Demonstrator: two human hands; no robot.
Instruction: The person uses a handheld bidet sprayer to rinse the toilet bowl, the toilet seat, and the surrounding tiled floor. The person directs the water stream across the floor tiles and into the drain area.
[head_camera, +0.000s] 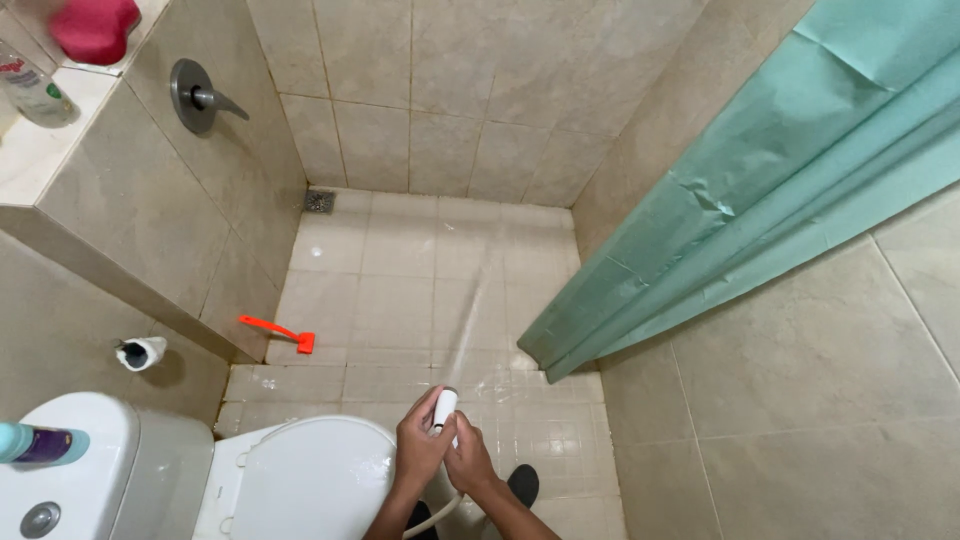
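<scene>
While both hands wrap it, the white spray nozzle (444, 407) sits just above the toilet lid (310, 480), head poking past the fingers. Left hand (420, 445) closed round the body, right hand (468, 462) closed just below, near the hose (432, 515). Likely light, rigid plastic, slick when wet; hold the body, not the floppy hose. Spray reaches the shower floor (400, 290) beyond.

A white sprayer (445, 408), an orange brush (280, 332), a teal curtain (760, 190), beige tiles (420, 290).

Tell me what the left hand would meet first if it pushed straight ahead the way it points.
Probably the wet shower floor: the left hand, gripping the white sprayer, points up-frame over it. Nothing else lies between, though depth is unclear.
</scene>
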